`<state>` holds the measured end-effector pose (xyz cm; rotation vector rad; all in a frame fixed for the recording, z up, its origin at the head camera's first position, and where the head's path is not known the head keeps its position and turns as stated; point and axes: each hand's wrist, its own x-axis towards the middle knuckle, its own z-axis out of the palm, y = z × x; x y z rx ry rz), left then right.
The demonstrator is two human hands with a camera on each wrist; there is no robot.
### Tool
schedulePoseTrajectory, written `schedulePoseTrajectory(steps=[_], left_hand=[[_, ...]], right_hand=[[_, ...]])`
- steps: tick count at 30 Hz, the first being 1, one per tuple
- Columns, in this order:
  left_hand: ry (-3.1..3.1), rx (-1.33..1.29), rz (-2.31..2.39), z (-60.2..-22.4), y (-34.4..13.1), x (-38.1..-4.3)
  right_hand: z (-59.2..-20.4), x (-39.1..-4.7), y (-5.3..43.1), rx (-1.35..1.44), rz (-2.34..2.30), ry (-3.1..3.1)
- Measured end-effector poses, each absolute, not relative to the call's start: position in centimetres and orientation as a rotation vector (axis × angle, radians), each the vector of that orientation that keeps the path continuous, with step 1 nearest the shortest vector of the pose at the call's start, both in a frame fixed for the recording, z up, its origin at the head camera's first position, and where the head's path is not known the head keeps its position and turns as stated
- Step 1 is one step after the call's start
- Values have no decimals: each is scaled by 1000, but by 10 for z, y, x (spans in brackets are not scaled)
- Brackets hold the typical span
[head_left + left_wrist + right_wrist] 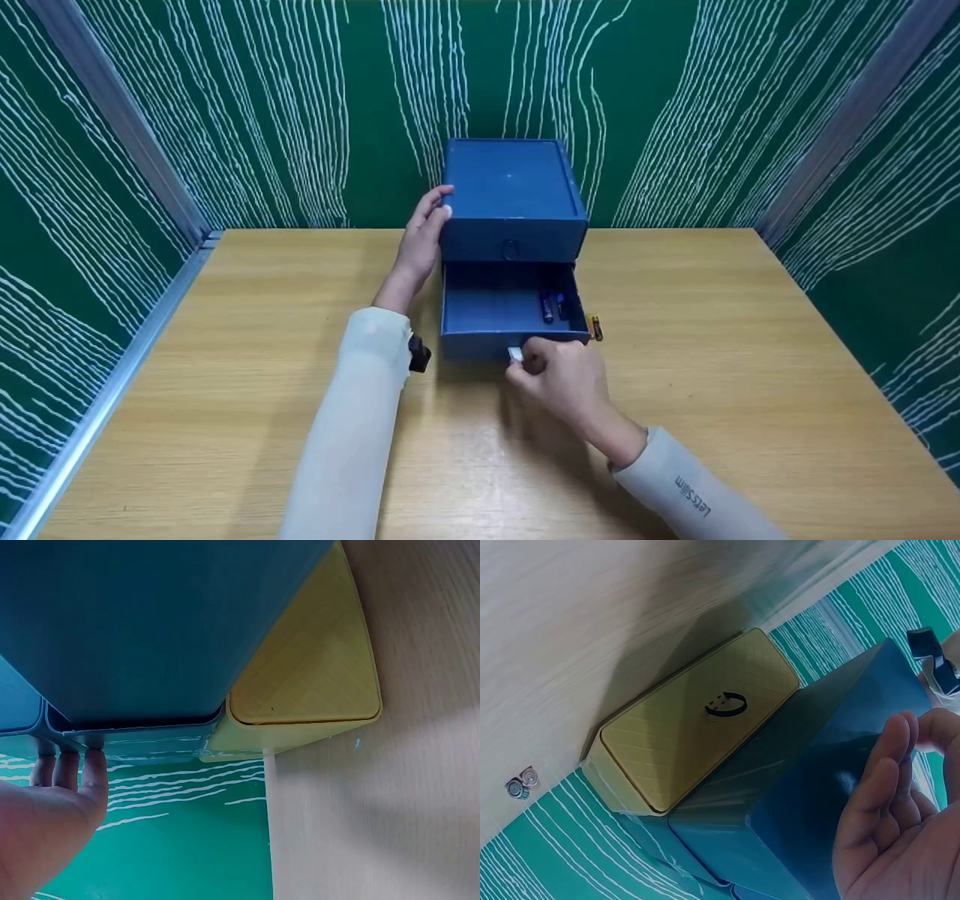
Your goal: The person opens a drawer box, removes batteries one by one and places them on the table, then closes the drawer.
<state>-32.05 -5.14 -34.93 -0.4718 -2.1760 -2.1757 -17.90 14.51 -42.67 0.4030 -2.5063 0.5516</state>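
Note:
A stacked drawer unit [510,180] stands near the back of the table, its blue middle drawer [487,346] pulled out toward me. My right hand [566,379] is at that drawer's front, with curled fingers and thumb pinching the drawer handle, which the fingers hide. In the right wrist view the curled fingers [889,799] overlap the blue front. My left hand [421,244] rests against the unit's left side at the upper drawer, fingers extended along it. Two dark batteries [548,307] lie in the open drawer's right part.
Below is a yellow bottom drawer [697,720] with a black ring handle [726,704]. More batteries [596,328] stand on the table right of the unit. A green wall [645,90] with white lines rises behind; metal posts [120,112] frame the sides.

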Motion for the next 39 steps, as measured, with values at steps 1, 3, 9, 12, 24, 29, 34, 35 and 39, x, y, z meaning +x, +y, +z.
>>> schedulePoseTrajectory(steps=[1, 3, 9, 12, 24, 29, 34, 35, 39], left_hand=[[-2177, -470, -2176, -349, -51, -320], [-2177, -468, -2177, -349, -51, -320], [-2159, -478, -2182, -350, -51, -320], [-2132, -493, -2185, -351, -51, -320], [-2138, -497, -2186, -350, -51, -320], [-2127, -488, -2192, -359, -52, -330], [-2122, -476, -2178, -366, -51, -338], [-2127, -472, -2167, -367, -51, -338], [-2132, -468, -2155, -368, -51, -339]], right_hand=[[-427, -179, 145, 403, 551, -2502], [-427, -178, 145, 403, 550, -2495], [-427, -173, 144, 402, 561, -2514], [-427, -171, 144, 394, 562, -2522], [-426, -169, 144, 405, 566, -2554], [-425, -168, 144, 413, 557, -2556], [-425, -168, 143, 419, 542, -2560], [-425, -168, 143, 420, 540, -2561], [-424, -167, 143, 422, 533, -2562]])
